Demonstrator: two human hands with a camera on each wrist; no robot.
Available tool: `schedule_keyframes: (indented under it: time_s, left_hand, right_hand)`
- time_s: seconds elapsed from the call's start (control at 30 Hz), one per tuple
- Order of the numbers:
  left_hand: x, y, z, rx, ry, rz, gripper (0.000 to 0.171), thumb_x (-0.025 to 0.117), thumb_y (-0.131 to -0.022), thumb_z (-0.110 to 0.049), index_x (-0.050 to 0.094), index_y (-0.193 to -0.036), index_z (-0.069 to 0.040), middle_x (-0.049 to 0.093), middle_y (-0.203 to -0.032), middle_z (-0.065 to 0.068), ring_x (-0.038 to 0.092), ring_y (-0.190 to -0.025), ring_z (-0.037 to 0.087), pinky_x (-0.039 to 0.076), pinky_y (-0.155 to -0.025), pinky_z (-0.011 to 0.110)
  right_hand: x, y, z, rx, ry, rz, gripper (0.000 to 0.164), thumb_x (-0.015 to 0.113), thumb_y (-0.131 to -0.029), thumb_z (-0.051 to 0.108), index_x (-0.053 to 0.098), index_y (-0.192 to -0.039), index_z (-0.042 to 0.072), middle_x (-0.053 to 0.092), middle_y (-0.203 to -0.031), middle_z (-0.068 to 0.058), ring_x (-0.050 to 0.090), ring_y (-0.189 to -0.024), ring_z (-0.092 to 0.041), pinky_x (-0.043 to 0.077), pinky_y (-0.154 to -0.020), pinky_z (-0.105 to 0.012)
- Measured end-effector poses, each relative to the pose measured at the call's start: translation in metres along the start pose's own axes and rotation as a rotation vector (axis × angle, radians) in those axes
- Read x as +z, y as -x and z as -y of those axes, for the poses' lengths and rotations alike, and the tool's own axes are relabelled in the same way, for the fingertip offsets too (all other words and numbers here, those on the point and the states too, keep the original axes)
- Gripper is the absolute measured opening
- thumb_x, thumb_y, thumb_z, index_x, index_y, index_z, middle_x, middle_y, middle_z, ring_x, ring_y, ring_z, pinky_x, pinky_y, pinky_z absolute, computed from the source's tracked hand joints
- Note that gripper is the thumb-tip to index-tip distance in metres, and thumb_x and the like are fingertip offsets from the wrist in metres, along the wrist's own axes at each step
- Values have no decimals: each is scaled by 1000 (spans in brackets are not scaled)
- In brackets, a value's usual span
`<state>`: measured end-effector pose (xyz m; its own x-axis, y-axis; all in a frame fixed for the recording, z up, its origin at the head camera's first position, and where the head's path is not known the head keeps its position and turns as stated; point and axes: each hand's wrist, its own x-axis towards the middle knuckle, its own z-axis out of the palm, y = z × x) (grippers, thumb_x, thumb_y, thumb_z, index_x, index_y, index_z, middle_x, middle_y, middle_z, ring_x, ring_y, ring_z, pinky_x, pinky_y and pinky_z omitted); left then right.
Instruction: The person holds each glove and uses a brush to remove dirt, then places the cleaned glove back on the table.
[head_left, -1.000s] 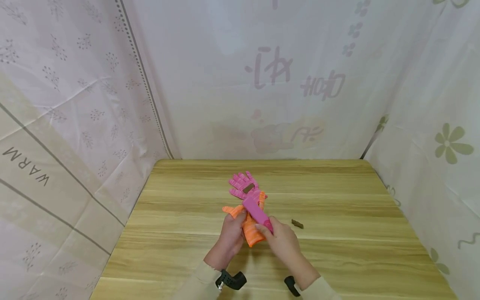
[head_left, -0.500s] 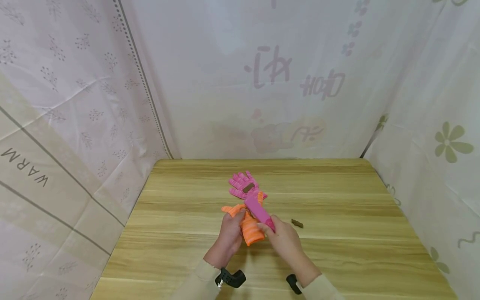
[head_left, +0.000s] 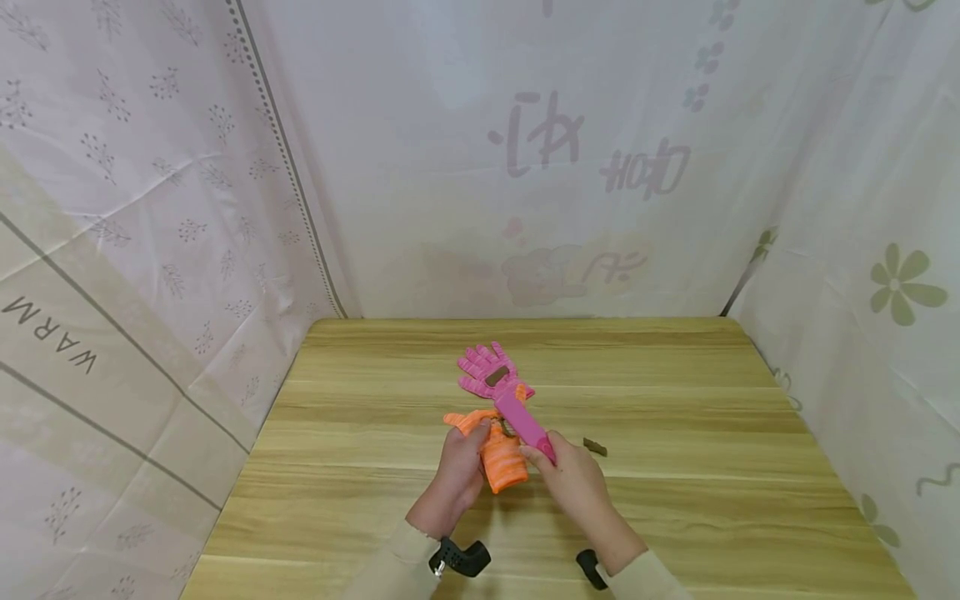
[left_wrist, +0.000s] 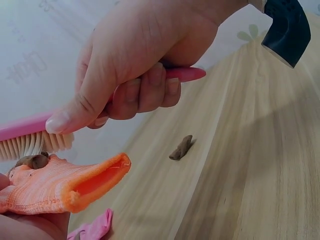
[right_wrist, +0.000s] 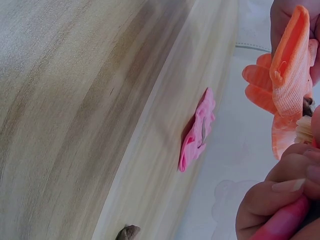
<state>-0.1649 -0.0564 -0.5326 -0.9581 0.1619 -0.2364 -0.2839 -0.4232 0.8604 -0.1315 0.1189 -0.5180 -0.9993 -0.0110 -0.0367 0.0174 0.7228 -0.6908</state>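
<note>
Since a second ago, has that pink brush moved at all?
Yes. The pink brush in the right hand has slid slightly right and nearer the camera, toward the brown scrap lying on the table.

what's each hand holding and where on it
Right hand grips the pink brush by its handle; left hand holds the orange glove around its middle.

Makeshift home recording booth: wooden table [head_left: 675,500] enclosed by printed bedsheets [head_left: 150,208].

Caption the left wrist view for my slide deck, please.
Right hand grips a pink brush, bristles on a brown scrap atop the orange glove.
</note>
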Motion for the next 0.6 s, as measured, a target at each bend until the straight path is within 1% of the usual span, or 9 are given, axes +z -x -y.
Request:
schedule_keyframes:
  time_s: [0.2, 0.43, 0.6]
  left_hand:
    - [-1, 0, -1, 0, 4, -9, 28, 50, -107, -18, 52, -124, 4, 63, -102, 4, 66, -95, 14, 58, -82, 31]
    - [-1, 1, -1, -1, 1, -4, 27, 50, -107, -18, 53, -123, 4, 63, -102, 4, 65, -94, 14, 57, -81, 30]
    - [-1, 2, -2, -9, 3, -3, 25, 49, -108, -19, 54, -120, 3, 63, -99, 3, 64, -93, 14, 57, -79, 30]
  right_hand:
    - [-1, 0, 0, -13, 3, -4, 41, 62, -96, 51, 51, -83, 15, 35, -62, 5, 32, -53, -10, 25, -48, -23]
    - [-2, 1, -1, -7, 3, -7, 42, 62, -96, 53, 51, -82, 14, 37, -62, 4, 34, -53, -10, 26, -48, -24]
    - [-2, 0, -1, -2, 12, -13, 39, 64, -97, 47, 50, -80, 14, 37, -62, 4, 34, -53, -11, 26, -49, -24]
